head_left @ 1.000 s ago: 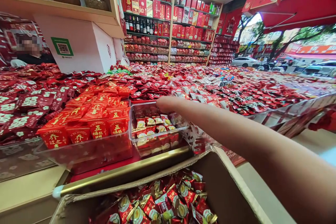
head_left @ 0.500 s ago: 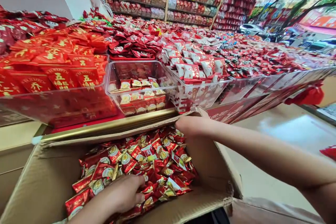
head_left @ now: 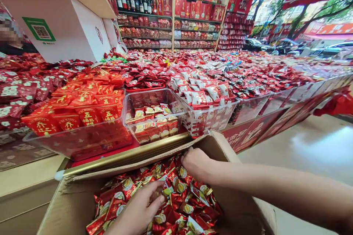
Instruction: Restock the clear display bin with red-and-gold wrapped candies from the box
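Note:
An open cardboard box (head_left: 74,194) in front of me holds a heap of small red wrapped candies (head_left: 182,205) with gold and white pictures on them. Over the middle of the heap, my left hand (head_left: 145,205) has its thumb and forefinger apart, the tips beside candies; its other fingers are mostly hidden. My right hand (head_left: 197,163) reaches in at the far right, fingers curled down against the heap, their tips hidden. Just beyond the box, a clear plastic bin (head_left: 154,117) holds stacked candies in similar red wrappers.
Left of that bin, orange-red packets (head_left: 88,108) fill another clear bin. White-and-red packets (head_left: 204,88) fill the one at right. A gold rail (head_left: 129,156) runs between box and bins. Stocked shelves (head_left: 172,11) and a white panel with a QR code (head_left: 41,31) stand behind.
My view has tilted up, showing more shelves. My right hand has gone from near the box's far rim down against the candies. My left hand has moved farther into the heap, its fingers spreading.

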The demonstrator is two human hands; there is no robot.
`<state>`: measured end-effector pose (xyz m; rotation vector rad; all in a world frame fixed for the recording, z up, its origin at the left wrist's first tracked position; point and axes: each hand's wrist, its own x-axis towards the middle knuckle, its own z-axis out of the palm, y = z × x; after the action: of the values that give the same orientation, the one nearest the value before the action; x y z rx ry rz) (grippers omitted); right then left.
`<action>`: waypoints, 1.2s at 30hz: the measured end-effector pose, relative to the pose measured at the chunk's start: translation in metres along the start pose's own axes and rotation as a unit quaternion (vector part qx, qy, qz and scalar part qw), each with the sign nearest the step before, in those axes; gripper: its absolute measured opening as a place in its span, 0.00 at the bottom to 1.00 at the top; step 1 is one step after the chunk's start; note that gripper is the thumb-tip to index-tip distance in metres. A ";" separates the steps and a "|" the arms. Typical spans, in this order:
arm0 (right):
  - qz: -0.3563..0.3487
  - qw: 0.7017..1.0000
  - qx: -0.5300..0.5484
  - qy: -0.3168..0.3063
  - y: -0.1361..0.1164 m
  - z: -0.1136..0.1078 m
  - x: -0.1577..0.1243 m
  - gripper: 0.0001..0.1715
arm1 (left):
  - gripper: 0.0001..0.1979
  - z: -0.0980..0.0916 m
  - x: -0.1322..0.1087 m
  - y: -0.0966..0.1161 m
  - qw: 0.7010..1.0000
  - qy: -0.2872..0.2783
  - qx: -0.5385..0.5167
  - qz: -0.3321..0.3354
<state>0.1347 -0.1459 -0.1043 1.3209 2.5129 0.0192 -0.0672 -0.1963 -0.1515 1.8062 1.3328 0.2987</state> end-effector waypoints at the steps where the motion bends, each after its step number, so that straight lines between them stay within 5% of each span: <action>1: -0.029 0.999 0.000 0.027 -0.003 -0.008 -0.007 0.10 | 0.21 -0.001 0.001 0.004 0.999 0.020 -0.043 0.003; 6: -0.183 0.966 0.146 0.110 -0.018 -0.036 -0.020 0.07 | 0.28 0.000 -0.002 0.027 0.957 -0.031 -0.286 0.030; 10: -0.118 0.924 0.327 0.160 -0.027 -0.033 -0.007 0.15 | 0.14 -0.001 -0.008 0.042 0.925 -0.073 -0.373 -0.001; 17: -0.092 0.862 0.476 0.149 -0.032 -0.032 0.004 0.14 | 0.08 -0.016 -0.017 0.053 0.888 -0.071 -0.453 -0.003; 30: -0.130 0.781 0.600 0.116 -0.026 -0.028 0.007 0.14 | 0.18 -0.022 -0.026 0.064 0.852 -0.123 -0.507 -0.046; 36: -0.093 0.704 0.692 0.126 -0.025 -0.020 0.012 0.21 | 0.17 -0.023 -0.028 0.064 0.838 -0.119 -0.529 -0.052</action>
<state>0.1029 -0.1479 -0.0917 1.3899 2.7384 -2.2344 -0.0501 -0.2135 -0.0820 0.7853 0.7921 0.5862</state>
